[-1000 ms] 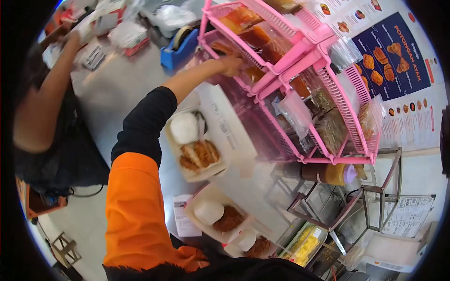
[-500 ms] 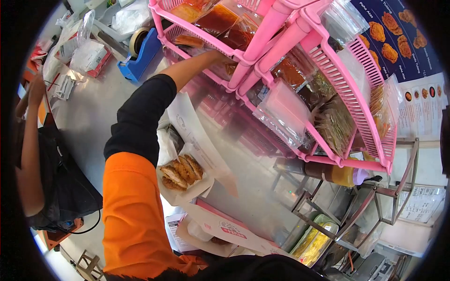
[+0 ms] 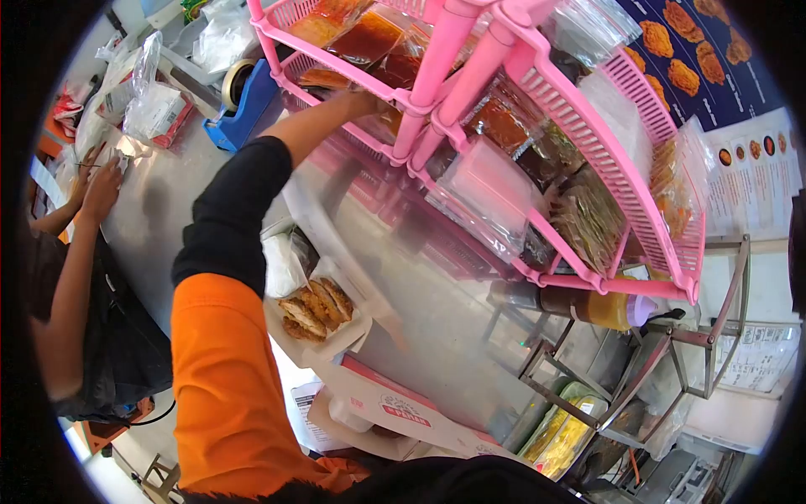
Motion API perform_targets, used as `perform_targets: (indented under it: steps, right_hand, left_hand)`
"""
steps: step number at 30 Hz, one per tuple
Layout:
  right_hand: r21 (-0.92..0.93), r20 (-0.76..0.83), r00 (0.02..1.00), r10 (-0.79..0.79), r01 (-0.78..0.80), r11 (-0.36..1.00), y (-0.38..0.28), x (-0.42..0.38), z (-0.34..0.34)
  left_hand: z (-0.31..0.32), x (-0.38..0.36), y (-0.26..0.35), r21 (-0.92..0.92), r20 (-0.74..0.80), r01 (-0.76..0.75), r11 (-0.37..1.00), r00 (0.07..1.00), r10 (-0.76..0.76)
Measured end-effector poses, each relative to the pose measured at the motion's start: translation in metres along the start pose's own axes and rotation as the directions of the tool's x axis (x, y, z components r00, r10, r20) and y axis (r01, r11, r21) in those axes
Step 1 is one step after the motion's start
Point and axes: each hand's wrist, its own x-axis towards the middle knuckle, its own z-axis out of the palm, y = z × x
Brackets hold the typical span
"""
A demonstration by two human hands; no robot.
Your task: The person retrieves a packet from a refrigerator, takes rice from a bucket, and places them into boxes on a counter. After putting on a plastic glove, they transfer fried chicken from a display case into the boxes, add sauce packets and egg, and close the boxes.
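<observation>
My left arm, in an orange and black sleeve, stretches up to the pink basket rack. My left hand is inside the lower left basket, at the packets there. Its fingers are hidden behind the rack, so what they hold cannot be made out. Below my forearm stands an open paper food box with sliced fried chicken and a white wrapped bundle in it. Nearer me is a second open box with a printed lid. My right hand is out of view.
Sauce packets fill the upper basket. A blue tape dispenser stands at the back left. Another person's hands are at the left edge. Sauce bottles and a metal rack are on the right.
The view has shifted slightly, so the rack and boxes sit further left. My left hand stays in the basket. The other person's hands have come further into view.
</observation>
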Motion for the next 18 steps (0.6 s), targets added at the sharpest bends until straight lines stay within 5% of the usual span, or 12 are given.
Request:
perform_targets:
  steps: [3,5,6,9,12,15,16,17,18]
  right_hand:
    - [0.016,0.005,1.000,-0.026,0.026,1.000,0.002,0.001,-0.001]
    - [0.027,0.016,0.998,-0.054,0.053,0.998,0.006,0.003,-0.002]
    - [0.032,0.024,0.997,-0.071,0.071,0.997,0.007,0.004,-0.004]
    - [0.042,0.043,0.991,-0.127,0.125,0.991,0.015,-0.001,-0.009]
    - [0.061,0.066,0.975,-0.211,0.207,0.977,0.027,-0.005,-0.016]
    - [0.125,0.108,0.959,-0.260,0.247,0.961,0.029,-0.014,-0.021]
    - [0.203,0.163,0.937,-0.310,0.275,0.940,0.032,-0.010,-0.021]
    - [0.074,0.115,0.945,-0.308,0.301,0.951,0.053,0.004,-0.036]
    - [0.077,0.061,0.963,-0.263,0.258,0.963,0.057,0.003,-0.038]
  left_hand:
    - [-0.013,-0.009,-0.008,0.091,-0.131,-0.154,0.984,0.977,0.165]
    - [-0.020,-0.029,-0.009,-0.093,-0.236,-0.164,0.982,0.962,0.139]
    - [-0.016,-0.041,-0.008,-0.590,-0.285,-0.099,0.802,0.954,-0.092]
    - [-0.046,-0.089,0.005,-0.516,0.053,0.244,0.821,0.966,-0.254]
    - [-0.074,-0.127,0.031,-0.532,-0.242,0.128,0.837,0.924,-0.295]
    - [-0.127,-0.150,0.056,-0.194,-0.212,0.406,0.893,0.871,-0.442]
    - [-0.142,-0.157,0.050,-0.022,-0.229,0.350,0.936,0.910,-0.345]
    - [-0.155,-0.164,0.050,0.148,-0.219,0.277,0.950,0.945,-0.241]
    - [-0.185,-0.173,0.103,0.358,-0.235,0.402,0.843,0.912,-0.336]
